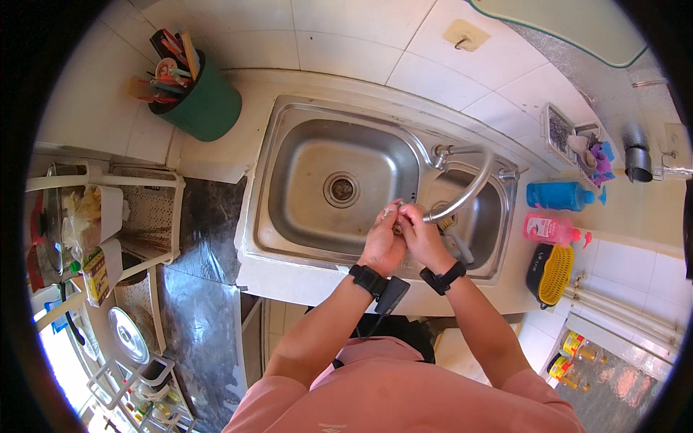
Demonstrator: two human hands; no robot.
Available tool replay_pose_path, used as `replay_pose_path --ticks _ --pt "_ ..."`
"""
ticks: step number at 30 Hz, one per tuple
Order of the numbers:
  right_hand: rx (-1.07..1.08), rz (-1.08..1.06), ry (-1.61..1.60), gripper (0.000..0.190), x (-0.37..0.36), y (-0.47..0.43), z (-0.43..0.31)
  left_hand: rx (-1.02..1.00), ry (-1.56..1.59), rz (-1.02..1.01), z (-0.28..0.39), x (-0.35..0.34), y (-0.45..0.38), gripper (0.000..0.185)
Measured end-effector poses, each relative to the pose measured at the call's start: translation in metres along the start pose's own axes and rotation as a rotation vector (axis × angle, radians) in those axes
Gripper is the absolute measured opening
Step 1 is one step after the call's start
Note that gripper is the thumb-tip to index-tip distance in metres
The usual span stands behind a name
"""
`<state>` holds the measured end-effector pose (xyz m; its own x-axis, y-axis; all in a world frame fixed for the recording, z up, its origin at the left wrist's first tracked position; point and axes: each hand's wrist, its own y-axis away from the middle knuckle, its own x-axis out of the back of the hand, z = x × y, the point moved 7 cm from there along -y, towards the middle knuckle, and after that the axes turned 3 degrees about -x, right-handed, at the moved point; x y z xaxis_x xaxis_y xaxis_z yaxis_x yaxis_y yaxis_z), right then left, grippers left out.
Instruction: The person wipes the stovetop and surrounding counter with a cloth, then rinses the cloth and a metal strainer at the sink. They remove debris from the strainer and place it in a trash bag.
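My left hand (pixel 383 244) and my right hand (pixel 421 233) meet over the divider of a stainless steel double sink (pixel 303 222). Between their fingers is a small pale object (pixel 399 212), mostly hidden, too small to identify; both hands touch it. The spout of the curved metal faucet (pixel 476 189) ends just beside my right hand. Whether water runs cannot be told. In the smaller right basin, partly behind my right hand, lie a brush with a light handle (pixel 460 246) and bristles near the faucet tip. The larger basin's drain (pixel 342 188) is visible to the left.
A green holder (pixel 208 108) with utensils stands at the back left. On the right are a blue pump bottle (pixel 557 195), a pink pump bottle (pixel 549 228) and a yellow and black basket (pixel 552 276). A white rack (pixel 176 216) with kitchen items stands at left.
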<state>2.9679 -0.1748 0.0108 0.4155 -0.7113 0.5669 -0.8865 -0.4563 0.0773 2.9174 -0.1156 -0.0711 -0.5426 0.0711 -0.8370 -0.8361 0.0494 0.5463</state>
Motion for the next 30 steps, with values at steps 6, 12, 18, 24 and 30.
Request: replay_pose_path --ticks 6,12,18,24,30 --pt "-0.095 0.033 -0.070 0.017 0.032 0.003 0.029 -0.047 0.175 0.099 0.024 0.020 -0.018 0.020" --pt "-0.160 0.242 0.040 0.037 0.086 -0.043 0.067 0.097 0.261 0.166 0.006 -0.005 -0.014 0.022" --pt "-0.225 0.324 -0.107 0.038 0.083 -0.062 0.095 0.125 0.243 0.033 0.002 -0.011 -0.012 0.041" --pt "-0.151 0.321 0.080 0.037 0.072 -0.076 0.075 0.096 0.262 0.074 0.011 -0.030 -0.003 0.037" --pt "0.019 0.258 0.213 0.030 0.060 -0.093 0.053 0.076 0.204 0.033 0.019 -0.040 -0.003 0.036"
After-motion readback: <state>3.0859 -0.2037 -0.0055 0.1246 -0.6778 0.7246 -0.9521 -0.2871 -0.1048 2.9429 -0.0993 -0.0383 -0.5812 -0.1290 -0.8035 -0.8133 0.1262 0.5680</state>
